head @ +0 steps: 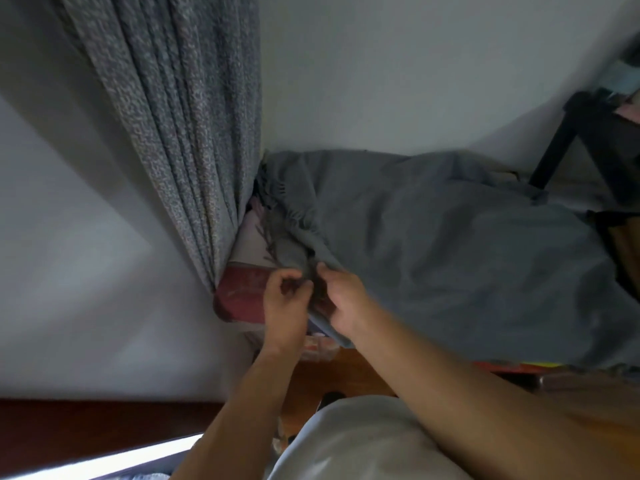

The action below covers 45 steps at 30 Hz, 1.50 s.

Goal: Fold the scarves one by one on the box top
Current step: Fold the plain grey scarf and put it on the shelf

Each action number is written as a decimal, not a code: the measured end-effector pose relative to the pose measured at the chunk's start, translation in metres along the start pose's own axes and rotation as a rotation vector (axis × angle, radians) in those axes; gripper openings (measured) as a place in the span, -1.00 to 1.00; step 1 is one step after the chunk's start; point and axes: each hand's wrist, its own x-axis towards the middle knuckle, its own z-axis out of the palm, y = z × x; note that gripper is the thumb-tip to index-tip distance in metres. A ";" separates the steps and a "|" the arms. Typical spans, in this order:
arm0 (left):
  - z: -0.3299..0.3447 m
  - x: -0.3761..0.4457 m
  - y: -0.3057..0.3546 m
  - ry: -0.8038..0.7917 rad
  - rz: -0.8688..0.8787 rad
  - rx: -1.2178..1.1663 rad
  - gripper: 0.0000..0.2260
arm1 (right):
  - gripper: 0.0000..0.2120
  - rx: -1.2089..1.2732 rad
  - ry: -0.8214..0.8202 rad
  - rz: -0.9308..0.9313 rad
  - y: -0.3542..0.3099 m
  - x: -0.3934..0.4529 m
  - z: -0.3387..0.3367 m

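Both hands point(311, 296) pinch the grey scarf point(433, 244) fringe, its length running rightward.

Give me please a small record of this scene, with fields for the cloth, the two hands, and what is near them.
cloth: large grey fringed woven scarf, spread out wide, fringe at its left end
left hand: fingers curled, pinching the scarf's fringed corner
right hand: gripping the scarf's near edge, beside the left hand
under the scarf: dark red object, only partly visible; the box top is not clearly seen
left of scene: grey speckled curtain, hanging in pleats
fold state: scarf not yet folded
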 end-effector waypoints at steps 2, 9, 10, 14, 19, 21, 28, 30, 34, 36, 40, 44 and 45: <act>0.010 0.005 0.001 0.036 -0.324 -0.454 -0.83 | -0.67 -0.023 0.006 -0.001 0.002 0.003 -0.006; 0.004 0.028 0.018 -0.122 -0.532 -0.306 -0.76 | -0.62 -0.054 -0.045 -0.069 -0.004 0.002 -0.021; 0.000 0.034 0.021 -0.101 -0.499 -0.223 -0.77 | -0.69 -0.110 -0.022 -0.153 -0.005 0.003 -0.022; -0.020 0.055 0.047 -0.046 -0.327 0.120 -0.78 | -0.85 -0.288 0.246 -0.514 -0.022 0.006 -0.038; -0.033 0.047 0.102 -0.034 0.128 0.608 -0.85 | -0.80 -0.257 0.239 -0.580 -0.050 0.000 -0.053; -0.024 0.036 0.112 -0.105 0.280 0.629 -0.75 | -0.72 -0.372 0.205 -0.682 -0.052 -0.011 -0.044; 0.024 0.021 0.105 -0.298 0.259 0.349 -0.52 | -0.80 -0.351 -0.009 -0.666 -0.032 -0.036 0.003; 0.026 0.027 0.108 -0.309 0.179 0.281 -0.53 | -0.79 -0.087 -0.136 -0.522 -0.028 -0.039 0.008; 0.020 0.037 0.122 -0.360 0.040 0.147 -0.63 | -0.79 -0.172 -0.167 -0.526 -0.023 -0.039 0.016; 0.015 0.038 0.131 -0.374 -0.027 0.075 -0.66 | -0.85 -0.332 -0.143 -0.600 -0.021 -0.034 0.018; -0.008 0.053 0.145 -0.374 0.015 0.199 -0.72 | -0.76 -0.431 -0.078 -0.672 -0.035 -0.026 0.015; -0.048 0.076 0.139 -0.141 0.282 1.041 -0.83 | -0.73 -0.417 -0.089 -0.595 -0.041 -0.013 0.008; -0.054 0.072 0.129 -0.016 0.351 1.238 -0.82 | -0.74 -0.383 -0.072 -0.550 -0.038 -0.011 0.006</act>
